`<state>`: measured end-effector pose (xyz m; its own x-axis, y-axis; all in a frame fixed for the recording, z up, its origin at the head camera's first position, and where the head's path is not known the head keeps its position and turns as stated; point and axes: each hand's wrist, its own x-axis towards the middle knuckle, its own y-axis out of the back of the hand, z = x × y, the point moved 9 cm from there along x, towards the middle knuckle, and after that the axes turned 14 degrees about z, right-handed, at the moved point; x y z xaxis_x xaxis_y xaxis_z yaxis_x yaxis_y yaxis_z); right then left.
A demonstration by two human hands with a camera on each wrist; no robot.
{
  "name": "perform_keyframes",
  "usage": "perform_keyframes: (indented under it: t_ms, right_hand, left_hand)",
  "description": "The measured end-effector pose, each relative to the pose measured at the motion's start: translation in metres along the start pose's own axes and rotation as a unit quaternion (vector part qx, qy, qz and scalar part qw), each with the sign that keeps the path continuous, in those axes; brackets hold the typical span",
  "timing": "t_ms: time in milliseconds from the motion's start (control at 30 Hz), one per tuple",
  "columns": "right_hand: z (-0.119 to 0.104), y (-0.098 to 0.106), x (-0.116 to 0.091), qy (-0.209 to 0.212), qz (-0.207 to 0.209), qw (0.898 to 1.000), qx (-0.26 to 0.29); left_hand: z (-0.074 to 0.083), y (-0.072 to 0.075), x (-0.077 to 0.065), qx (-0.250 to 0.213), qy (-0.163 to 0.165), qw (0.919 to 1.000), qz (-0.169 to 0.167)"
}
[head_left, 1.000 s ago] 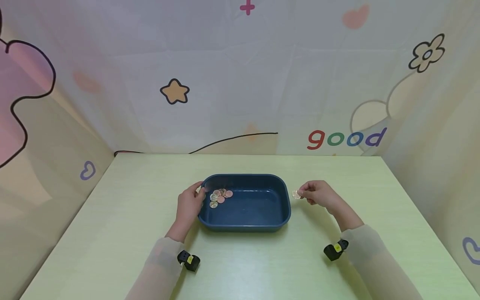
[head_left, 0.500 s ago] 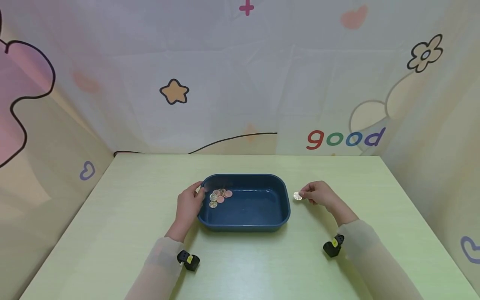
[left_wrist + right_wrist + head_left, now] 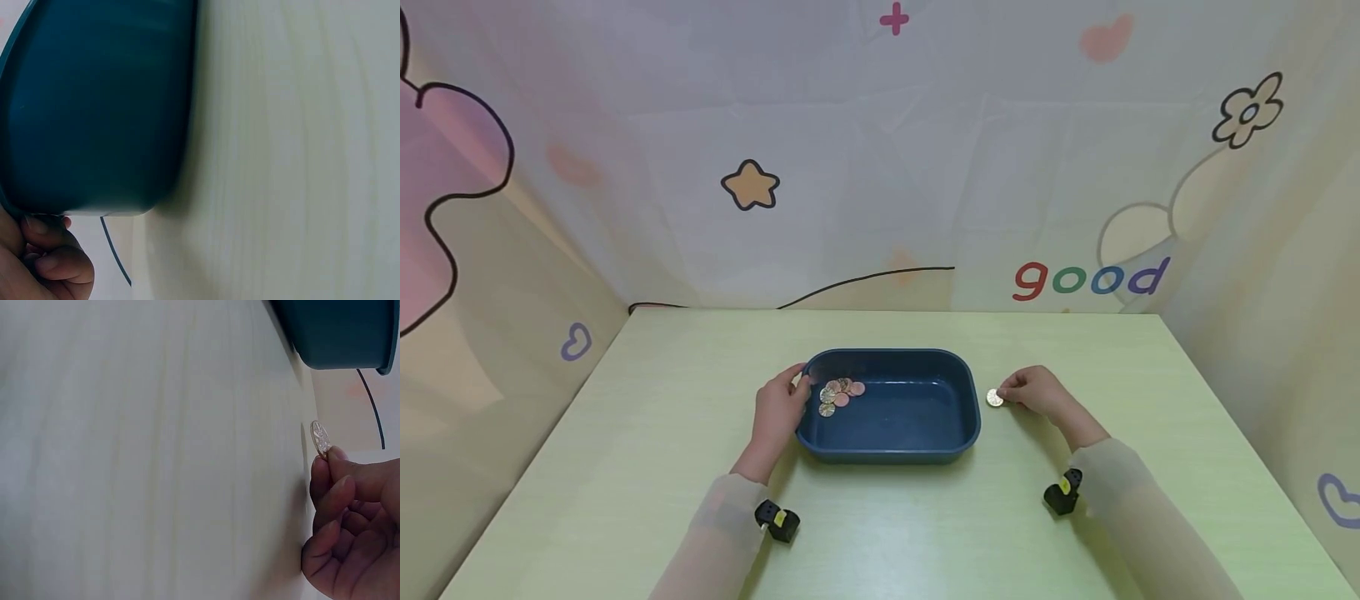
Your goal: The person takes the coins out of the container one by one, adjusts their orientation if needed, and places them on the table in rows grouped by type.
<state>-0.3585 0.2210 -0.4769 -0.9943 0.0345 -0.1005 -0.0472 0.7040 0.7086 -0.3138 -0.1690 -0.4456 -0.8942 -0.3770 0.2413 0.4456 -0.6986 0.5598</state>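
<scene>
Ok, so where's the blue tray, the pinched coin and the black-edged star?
Blue tray [image 3: 902, 421], head view, on its bare floor.
Pinched coin [image 3: 320, 437], right wrist view, on its patterned face.
Black-edged star [image 3: 750, 185], head view, on its orange middle.

The blue tray [image 3: 887, 457] blocks the right hand [image 3: 1036, 390] low on its left; room above seems open.

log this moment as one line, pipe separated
left hand: holds blue tray | right hand: pinches coin beside tray | other coins: in tray, left end
</scene>
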Motion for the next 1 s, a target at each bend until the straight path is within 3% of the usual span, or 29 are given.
perform_keyframes:
  t_ms: [433, 767, 1000]
  right_hand:
    - [-0.004, -0.0014, -0.0004, 0.011, -0.003, 1.0, -0.023]
    - [0.002, -0.0024, 0.0065, 0.029, -0.007, 1.0, -0.007]
    - [-0.0015, -0.0032, 0.0041, 0.006, 0.001, 1.0, -0.025]
  left_hand:
    - [0.0005, -0.0005, -0.0004, 0.002, 0.0, 1.0, 0.002]
    - [-0.0004, -0.0002, -0.0005, 0.004, 0.01, 0.9999, 0.0]
    - [0.0003, 0.0001, -0.0003, 0.002, 0.008, 1.0, 0.004]
